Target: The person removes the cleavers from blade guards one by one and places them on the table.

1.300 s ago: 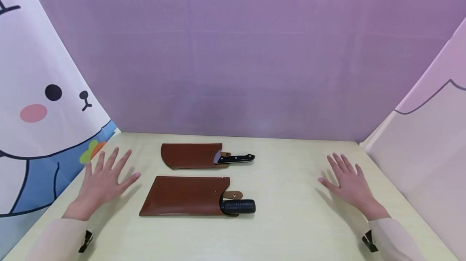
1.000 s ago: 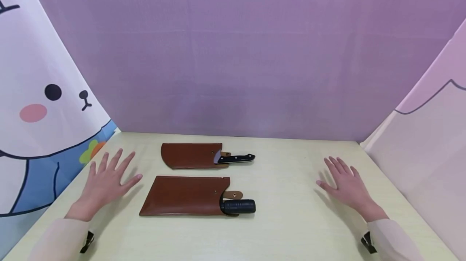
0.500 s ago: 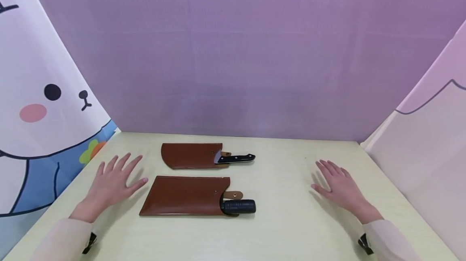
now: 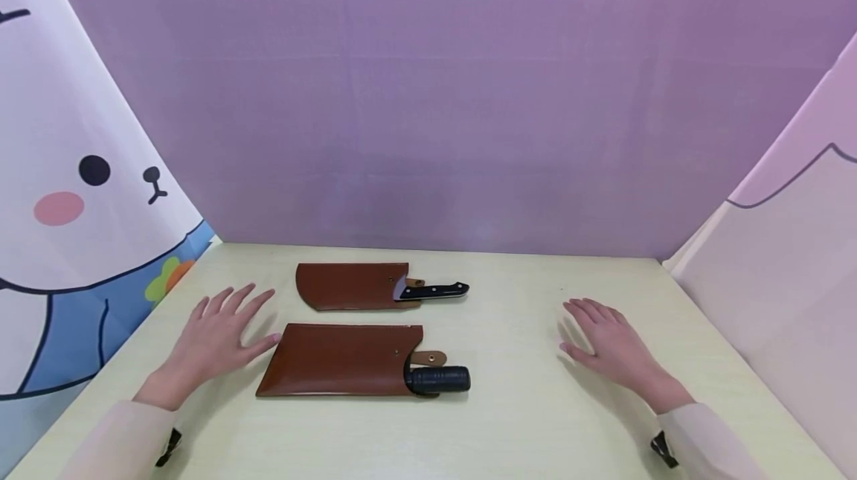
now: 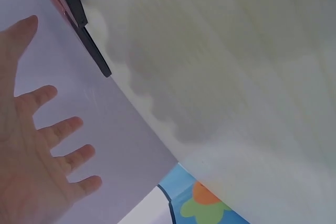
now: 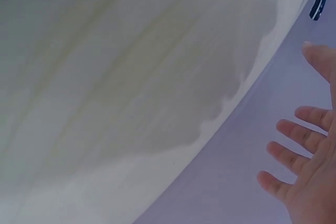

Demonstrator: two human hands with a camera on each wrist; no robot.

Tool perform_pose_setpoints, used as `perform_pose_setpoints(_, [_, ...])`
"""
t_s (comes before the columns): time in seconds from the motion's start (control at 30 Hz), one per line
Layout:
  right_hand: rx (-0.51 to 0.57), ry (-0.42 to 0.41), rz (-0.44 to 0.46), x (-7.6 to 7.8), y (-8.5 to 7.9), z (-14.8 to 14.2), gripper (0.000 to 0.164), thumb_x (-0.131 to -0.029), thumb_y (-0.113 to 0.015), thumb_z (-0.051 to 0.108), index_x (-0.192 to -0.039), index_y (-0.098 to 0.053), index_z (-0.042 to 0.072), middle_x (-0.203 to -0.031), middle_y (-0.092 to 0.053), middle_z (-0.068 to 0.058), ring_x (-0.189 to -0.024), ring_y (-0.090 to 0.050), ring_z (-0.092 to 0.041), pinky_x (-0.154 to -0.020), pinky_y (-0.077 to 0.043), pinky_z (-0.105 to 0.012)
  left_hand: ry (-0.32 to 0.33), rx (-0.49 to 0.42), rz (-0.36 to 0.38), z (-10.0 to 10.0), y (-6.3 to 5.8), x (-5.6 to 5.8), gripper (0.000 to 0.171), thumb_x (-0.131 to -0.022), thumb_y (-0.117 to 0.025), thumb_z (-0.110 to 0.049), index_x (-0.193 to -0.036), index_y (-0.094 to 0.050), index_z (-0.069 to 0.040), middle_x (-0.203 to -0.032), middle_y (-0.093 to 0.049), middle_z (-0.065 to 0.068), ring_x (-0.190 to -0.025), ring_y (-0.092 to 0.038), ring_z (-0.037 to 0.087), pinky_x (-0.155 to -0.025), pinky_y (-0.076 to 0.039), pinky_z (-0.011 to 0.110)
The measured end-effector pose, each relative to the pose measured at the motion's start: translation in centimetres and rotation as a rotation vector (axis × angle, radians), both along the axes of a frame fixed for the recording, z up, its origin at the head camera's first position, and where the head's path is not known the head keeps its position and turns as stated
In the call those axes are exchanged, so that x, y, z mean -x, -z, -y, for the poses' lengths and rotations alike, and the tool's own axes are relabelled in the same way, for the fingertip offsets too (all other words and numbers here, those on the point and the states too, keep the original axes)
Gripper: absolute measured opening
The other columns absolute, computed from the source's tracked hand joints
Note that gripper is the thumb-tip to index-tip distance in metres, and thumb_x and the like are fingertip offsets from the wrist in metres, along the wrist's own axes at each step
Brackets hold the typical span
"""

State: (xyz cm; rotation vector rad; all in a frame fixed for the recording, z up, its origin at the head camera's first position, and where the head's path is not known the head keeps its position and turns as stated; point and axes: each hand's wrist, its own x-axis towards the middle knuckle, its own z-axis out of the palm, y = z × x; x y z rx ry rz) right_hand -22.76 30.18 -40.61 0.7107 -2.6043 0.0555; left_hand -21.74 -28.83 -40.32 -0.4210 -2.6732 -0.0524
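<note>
Two knives in brown leather sheaths lie side by side on the pale table, handles pointing right. In the far sheath (image 4: 351, 286) is a knife with a black riveted handle (image 4: 435, 292), a bit of its blade showing. The larger near sheath (image 4: 341, 361) holds a knife with a thick black handle (image 4: 440, 379); its blade is hidden. My left hand (image 4: 213, 342) hovers with fingers spread, its thumb tip at the near sheath's left edge. Well to the right of the handles, my right hand (image 4: 612, 342) hovers over the table with fingers extended, holding nothing.
A purple cloth backdrop (image 4: 442, 93) rises behind the table (image 4: 522, 428). On the left stands a cartoon-printed panel (image 4: 80, 257), on the right a pale pink one (image 4: 777, 301). Each snap strap, such as the near one (image 4: 428, 358), sticks out unfastened.
Both hands have moved inward, the left one rightward to the near sheath's edge, the right one leftward. The sheathed knives have stayed where they were.
</note>
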Motion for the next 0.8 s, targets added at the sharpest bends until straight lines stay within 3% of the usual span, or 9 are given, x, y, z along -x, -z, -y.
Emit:
perform_pose_setpoints(0.33, [-0.018, -0.076, -0.041, 0.0, 0.2, 1.3, 0.063, -0.076, -0.069, 0.035, -0.124, -0.052, -0.001, -0.123, -0.055, -0.018, -0.114, -0.05, -0.037, -0.094, -0.038, -0.052, 0.043, 0.02, 0.049, -0.9, -0.1, 0.1, 0.073, -0.076, -0.06, -0.06, -0.133, -0.046, -0.019, -0.134, -0.045, 0.018, -0.119, -0.039, 0.043, -0.094, -0.03, 0.062])
perform_pose_setpoints(0.6, [-0.03, -0.12, -0.026, -0.3, 0.2, 2.9, 0.062, -0.075, -0.071, 0.037, -0.122, -0.054, 0.0, -0.12, -0.057, -0.015, -0.111, -0.052, -0.034, -0.092, -0.04, -0.051, 0.095, 0.018, 0.057, -1.6, -0.1, 0.2, 0.07, -0.076, -0.061, -0.058, -0.133, -0.047, -0.019, -0.133, -0.046, 0.015, -0.118, -0.042, 0.04, -0.091, -0.033, 0.061])
perform_pose_setpoints(0.8, [-0.032, -0.149, 0.004, -0.5, 0.3, 4.0, 0.062, -0.075, -0.071, 0.037, -0.123, -0.054, 0.001, -0.12, -0.057, -0.014, -0.112, -0.052, -0.031, -0.093, -0.04, -0.05, 0.111, 0.017, 0.11, -2.3, 0.0, 0.1, 0.07, -0.076, -0.061, -0.059, -0.132, -0.049, -0.019, -0.133, -0.047, 0.014, -0.119, -0.042, 0.039, -0.092, -0.034, 0.06])
